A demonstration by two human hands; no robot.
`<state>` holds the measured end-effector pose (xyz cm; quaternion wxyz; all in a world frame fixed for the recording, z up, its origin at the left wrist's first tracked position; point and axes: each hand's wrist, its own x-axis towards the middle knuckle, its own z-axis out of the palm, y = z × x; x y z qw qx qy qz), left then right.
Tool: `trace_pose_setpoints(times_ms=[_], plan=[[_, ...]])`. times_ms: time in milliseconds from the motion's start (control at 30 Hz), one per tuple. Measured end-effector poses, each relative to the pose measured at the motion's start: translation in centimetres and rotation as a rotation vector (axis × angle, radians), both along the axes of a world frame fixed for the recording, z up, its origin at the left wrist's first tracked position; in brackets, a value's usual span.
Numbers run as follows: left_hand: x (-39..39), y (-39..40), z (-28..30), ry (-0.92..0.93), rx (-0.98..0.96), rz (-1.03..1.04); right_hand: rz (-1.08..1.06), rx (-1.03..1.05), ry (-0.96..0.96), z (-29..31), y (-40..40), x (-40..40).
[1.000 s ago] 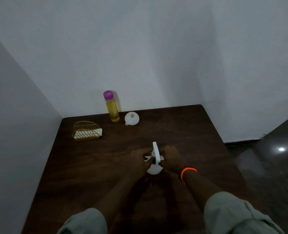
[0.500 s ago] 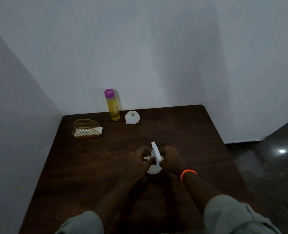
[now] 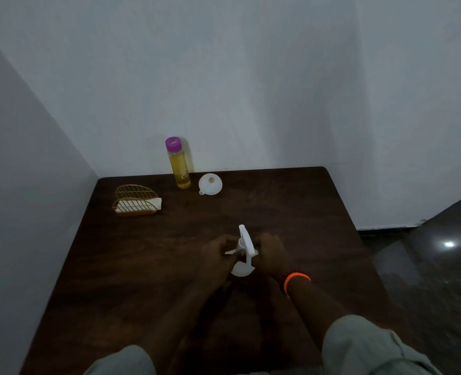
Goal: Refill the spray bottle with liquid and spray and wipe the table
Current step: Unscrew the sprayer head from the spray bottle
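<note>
1. A gold wire holder (image 3: 136,203) with a pale cloth (image 3: 156,203) tucked in it is seen at the far left of the dark wooden table (image 3: 291,212), near the side wall.
2. A clear bottle of yellow liquid (image 3: 179,166), closed with a purple cap (image 3: 173,144), is stood upright at the table's back edge against the wall.
3. A white funnel (image 3: 210,183) is laid just beside that bottle, on its right, wide mouth facing up.
4. The left hand (image 3: 217,257) is curled around the left side of the white spray bottle (image 3: 244,253), its fingers closed on it.
5. The spray bottle is held upright at the middle of the table, between both hands; only its white trigger head and shoulder are shown.
6. The right hand (image 3: 271,254) is wrapped on the bottle's right side, fingers closed; an orange wristband (image 3: 296,278) is worn on that wrist.
</note>
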<state>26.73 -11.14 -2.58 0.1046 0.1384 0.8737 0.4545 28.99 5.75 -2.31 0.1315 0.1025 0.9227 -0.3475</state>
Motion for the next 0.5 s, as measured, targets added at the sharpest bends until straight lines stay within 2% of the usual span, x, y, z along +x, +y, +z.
trace_pose_setpoints(times_ms=[133,333,500], plan=[[-0.1,1.2,0.9,-0.021,0.04,0.065,-0.049,0.027,0.039,-0.3,-0.2,0.2],[-0.9,0.4,1.4,-0.114,-0.079,-0.097,-0.03,-0.006,0.061,-0.5,-0.3,0.3],[-0.4,-0.6,1.2,-0.064,0.016,-0.05,-0.023,-0.003,0.039,0.8,-0.4,0.6]])
